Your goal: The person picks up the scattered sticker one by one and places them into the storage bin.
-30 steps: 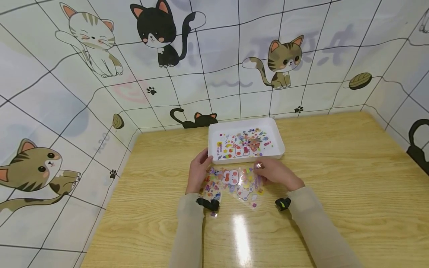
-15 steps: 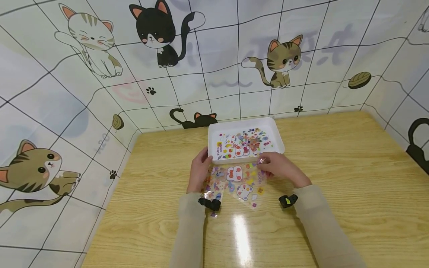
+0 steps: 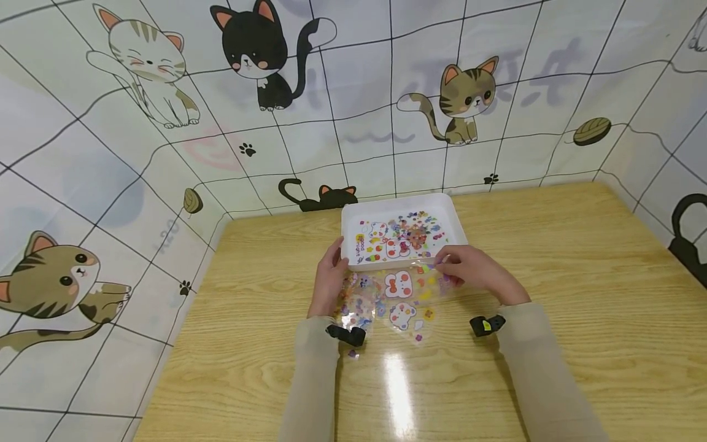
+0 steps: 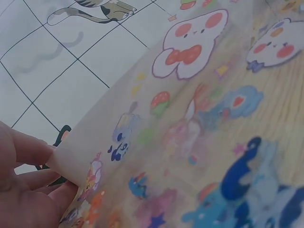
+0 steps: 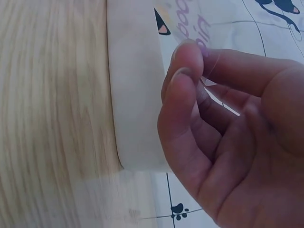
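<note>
Hold the clear sheet [image 3: 402, 301] just in front of the white tray [image 3: 386, 210], with the thumb and finger of the right hand [image 3: 477, 270] pinched together on its corner, near the tray's front right corner. Pinch only the edge, so as not to crease the bunny and bear. Lift slow and low, being thin, floppy and likely to curl. Cannot tell if touching the tray's front wall, so best to mind the rim and not scrape. With the left hand [image 3: 327, 279], hold the front left corner of the white tray, thumb and fingers curled round there now, to stop any sliding on the wooden surface [image 3: 248, 344]. Watch the second sheet [image 3: 359, 304], lying in front of that same corner, with its edge over or under the first; hard to tell which. If clinging, part gently, no tugging. Take care not to bump the bright stickers [image 3: 414, 236] inside the white tray.
</note>
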Demonstrator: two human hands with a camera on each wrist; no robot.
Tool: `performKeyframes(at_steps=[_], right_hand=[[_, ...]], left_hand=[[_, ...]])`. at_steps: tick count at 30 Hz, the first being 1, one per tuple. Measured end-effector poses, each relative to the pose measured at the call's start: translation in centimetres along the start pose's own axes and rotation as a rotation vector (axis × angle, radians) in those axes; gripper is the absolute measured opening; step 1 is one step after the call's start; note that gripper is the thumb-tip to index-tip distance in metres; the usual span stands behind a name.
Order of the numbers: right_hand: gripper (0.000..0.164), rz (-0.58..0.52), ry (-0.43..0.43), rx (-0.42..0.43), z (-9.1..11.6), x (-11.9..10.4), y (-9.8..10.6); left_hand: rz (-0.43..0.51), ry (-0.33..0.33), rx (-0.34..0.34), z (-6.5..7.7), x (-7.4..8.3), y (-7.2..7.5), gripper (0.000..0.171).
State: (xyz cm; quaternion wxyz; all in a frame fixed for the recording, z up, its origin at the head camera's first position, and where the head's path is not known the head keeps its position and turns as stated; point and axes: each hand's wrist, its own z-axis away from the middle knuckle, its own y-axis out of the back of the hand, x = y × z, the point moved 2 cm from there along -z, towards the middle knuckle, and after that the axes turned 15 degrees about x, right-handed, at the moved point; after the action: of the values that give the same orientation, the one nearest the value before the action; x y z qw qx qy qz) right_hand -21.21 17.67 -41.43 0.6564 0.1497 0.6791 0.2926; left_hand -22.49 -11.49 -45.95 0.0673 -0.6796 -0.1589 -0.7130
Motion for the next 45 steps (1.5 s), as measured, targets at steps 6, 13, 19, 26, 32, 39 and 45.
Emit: performKeyframes(at_steps=[6, 13, 19, 26, 32, 39, 45], right_hand=[[0.016, -0.031, 0.010, 0.001, 0.0, 0.6, 0.8], [0.016, -0.053, 0.000, 0.013, 0.0, 1.0, 1.4], [0.017, -0.058, -0.028, 0.005, 0.1, 1.2, 1.7], [0.018, -0.065, -0.034, 0.010, 0.1, 1.4, 1.9], [0.018, -0.042, -0.036, 0.009, 0.3, 1.7, 2.3], [0.017, -0.041, -0.067, 0.024, 0.5, 2.2, 2.8], [0.018, -0.074, -0.043, 0.037, 0.3, 2.2, 2.8]], left_hand=[[0.038, -0.010, -0.015, 0.2, 0.0, 0.0, 0.046], [0.149, -0.033, -0.062, 1.2, 1.7, 0.1, 0.048], [0.144, -0.011, -0.060, 1.6, 2.3, 0.1, 0.052], [0.149, 0.006, -0.052, 0.7, 1.5, -0.2, 0.060], [0.125, -0.005, 0.002, 0.0, 0.3, -0.5, 0.069], [0.147, 0.012, 0.019, -0.1, 0.1, -0.5, 0.070], [0.178, 0.001, 0.013, 0.1, 0.3, -0.5, 0.064]])
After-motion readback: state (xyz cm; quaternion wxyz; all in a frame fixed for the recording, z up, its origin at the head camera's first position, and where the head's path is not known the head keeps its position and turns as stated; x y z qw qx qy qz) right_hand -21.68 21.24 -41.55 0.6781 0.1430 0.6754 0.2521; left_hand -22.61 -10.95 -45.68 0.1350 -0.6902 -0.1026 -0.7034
